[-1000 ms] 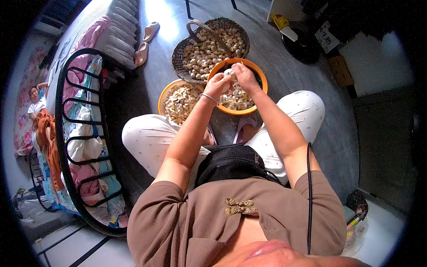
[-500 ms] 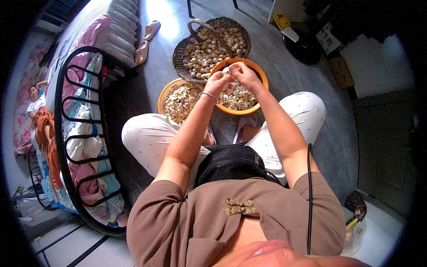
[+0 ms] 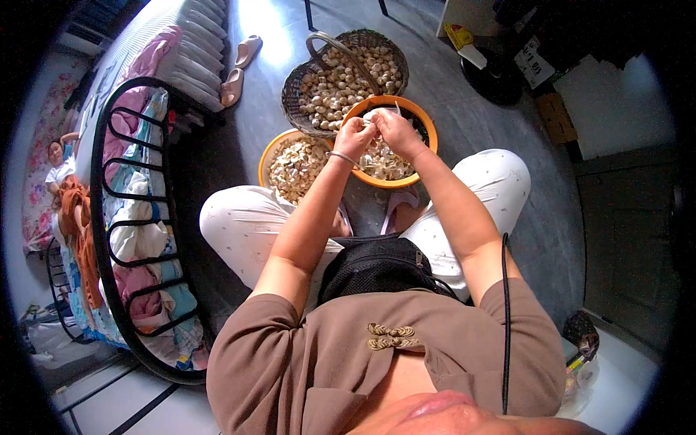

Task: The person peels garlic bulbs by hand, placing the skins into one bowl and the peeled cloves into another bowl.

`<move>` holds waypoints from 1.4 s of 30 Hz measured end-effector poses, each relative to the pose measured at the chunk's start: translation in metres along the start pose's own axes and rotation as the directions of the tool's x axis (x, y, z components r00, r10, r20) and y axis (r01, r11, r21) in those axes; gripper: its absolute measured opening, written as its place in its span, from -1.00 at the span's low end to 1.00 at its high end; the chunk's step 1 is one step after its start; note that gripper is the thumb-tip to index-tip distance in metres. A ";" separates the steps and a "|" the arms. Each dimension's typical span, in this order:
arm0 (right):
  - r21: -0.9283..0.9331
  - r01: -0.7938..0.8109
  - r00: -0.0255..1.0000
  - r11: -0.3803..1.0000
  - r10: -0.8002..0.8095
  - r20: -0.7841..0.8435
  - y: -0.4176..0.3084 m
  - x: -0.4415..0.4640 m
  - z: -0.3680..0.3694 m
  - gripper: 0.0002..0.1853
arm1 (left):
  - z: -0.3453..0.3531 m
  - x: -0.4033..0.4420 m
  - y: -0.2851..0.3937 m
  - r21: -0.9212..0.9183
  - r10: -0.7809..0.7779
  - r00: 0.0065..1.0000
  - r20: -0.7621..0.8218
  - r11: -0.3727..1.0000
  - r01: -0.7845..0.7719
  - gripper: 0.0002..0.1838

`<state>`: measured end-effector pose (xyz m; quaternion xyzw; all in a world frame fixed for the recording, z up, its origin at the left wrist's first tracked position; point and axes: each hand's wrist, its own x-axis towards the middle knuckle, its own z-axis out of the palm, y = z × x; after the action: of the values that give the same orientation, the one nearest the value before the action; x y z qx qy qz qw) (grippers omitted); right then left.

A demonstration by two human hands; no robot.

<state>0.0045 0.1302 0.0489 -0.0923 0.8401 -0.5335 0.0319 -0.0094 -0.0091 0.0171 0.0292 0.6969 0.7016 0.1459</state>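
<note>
Pinching a pale piece point(image 3: 368, 122) above the orange-rimmed basin point(image 3: 433, 138)

By the left hand point(image 3: 354, 139), its fingers curled closed, the pale piece is gripped at the fingertips; its exact form is mostly hidden. The right hand point(image 3: 396, 132) is held against it, fingers bent inward; whether the piece is gripped by that hand too cannot be told. Just past the right hand's knuckles, a thin white strip point(image 3: 397, 108) is seen sticking up. A bracelet point(image 3: 342, 157) is worn on the left wrist.

Below both hands, pale flakes and fragments point(image 3: 388, 163) are held in the orange-rimmed basin. To the left of the left hand and slightly nearer the body, a second basin point(image 3: 262, 167) is filled with similar pale bits point(image 3: 293, 170). Just beyond the hands, a wicker basket point(image 3: 291, 101) is heaped with garlic-like bulbs point(image 3: 326, 101).

Farther beyond the left hand, two beige slippers point(image 3: 248, 49) are left on the floor point(image 3: 272, 94). Well to the left, bedding point(image 3: 138, 239) is enclosed by a black metal bed frame point(image 3: 96, 210).
</note>
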 end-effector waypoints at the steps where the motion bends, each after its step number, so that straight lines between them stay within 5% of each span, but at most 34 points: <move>1: -0.005 0.035 0.998 0.999 -0.035 -0.046 -0.003 -0.003 0.001 -0.68 | 0.000 -0.002 0.004 0.001 0.001 1.000 0.000 1.000 -0.001 -0.73; 3: -0.012 0.070 0.993 0.997 -0.071 -0.092 -0.005 -0.004 0.002 -0.68 | 0.001 -0.006 0.011 0.120 -0.014 0.999 -0.036 0.993 0.018 -0.72; 5: -0.106 0.153 0.978 0.982 -0.166 -0.123 0.000 -0.003 0.004 -0.66 | 0.001 -0.006 0.013 0.097 -0.010 1.000 -0.025 0.995 0.012 -0.71; 12: -0.144 0.102 0.980 0.984 -0.124 -0.154 0.011 0.001 0.009 -0.64 | 0.000 -0.004 0.010 0.033 -0.056 0.998 0.020 0.998 0.056 -0.70; 17: 0.443 -0.086 0.996 0.893 0.063 0.067 -0.007 -0.002 0.000 -0.65 | 0.001 -0.001 0.010 -0.005 -0.030 1.000 -0.007 1.000 0.030 -0.71; 24: 0.114 0.017 0.998 0.993 -0.010 -0.061 0.009 0.001 0.008 -0.63 | 0.000 -0.001 0.006 -0.032 -0.026 1.000 0.004 0.999 0.026 -0.75; 30: 0.266 0.052 0.985 0.962 -0.005 -0.175 0.018 0.006 0.009 -0.63 | -0.004 0.001 0.005 -0.135 -0.070 0.997 0.035 0.988 0.074 -0.79; 32: 0.564 -0.236 0.968 0.791 0.244 0.063 0.009 0.002 -0.001 -0.67 | -0.007 0.000 0.006 -0.187 -0.070 0.995 0.071 0.979 0.082 -0.78; 35: 0.685 -0.329 0.940 0.650 0.294 0.172 -0.005 -0.002 -0.007 -0.71 | -0.009 0.001 0.006 -0.238 -0.072 0.991 0.117 0.966 0.098 -0.74; 39: 0.665 -0.303 0.953 0.683 0.229 0.200 0.007 0.004 -0.002 -0.73 | -0.011 -0.005 0.015 -0.351 -0.129 0.984 0.124 0.921 0.166 -0.66; 42: 0.651 -0.188 0.971 0.735 0.240 0.009 0.012 0.007 0.001 -0.78 | -0.018 -0.004 0.022 -0.463 -0.151 0.978 0.144 0.863 0.202 -0.67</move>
<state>-0.0035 0.1332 0.0384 0.0420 0.6095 -0.7865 0.0909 -0.0135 -0.0273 0.0392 -0.0353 0.4949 0.8321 0.2479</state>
